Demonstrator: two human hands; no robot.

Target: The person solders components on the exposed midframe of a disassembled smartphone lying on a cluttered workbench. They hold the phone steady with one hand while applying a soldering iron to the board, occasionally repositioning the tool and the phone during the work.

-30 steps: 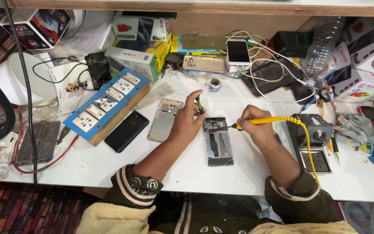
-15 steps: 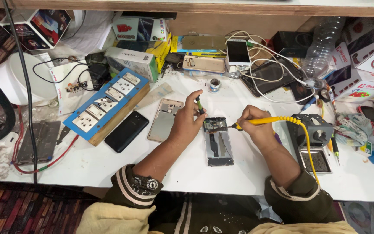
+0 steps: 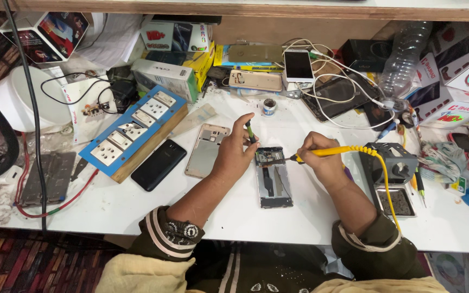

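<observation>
— What's nearest us, at the bench (image 3: 109, 209) edge?

— Both forearms in olive sleeves with striped cuffs, reaching out over the white top. Between them lies an opened phone (image 3: 273, 177), back off, flat on the bench with its long side pointing away from the person.

— And the hands?

— The left hand (image 3: 233, 154) rests at the phone's upper left corner, its fingers (image 3: 243, 123) pinched narrow around a small dark green tool (image 3: 250, 132) held nearly upright. The right hand (image 3: 317, 157) has its fingers closed around a yellow soldering iron (image 3: 332, 152), tip down at the phone's top end, where the circuit board shows. Its yellow coiled cord runs off to the right.

— What's beside that?

— Just right, a dark iron stand (image 3: 394, 165) with a sponge tray in front. Left of the left hand, a gold back cover (image 3: 206, 150), then a black phone (image 3: 158, 164) face down, then a blue socket board (image 3: 134, 131).

— Farther back?

— A small round tin (image 3: 269, 106), a white phone (image 3: 298, 65) tangled in cables, cartons, and a clear plastic bottle (image 3: 404, 57) under the shelf.
</observation>
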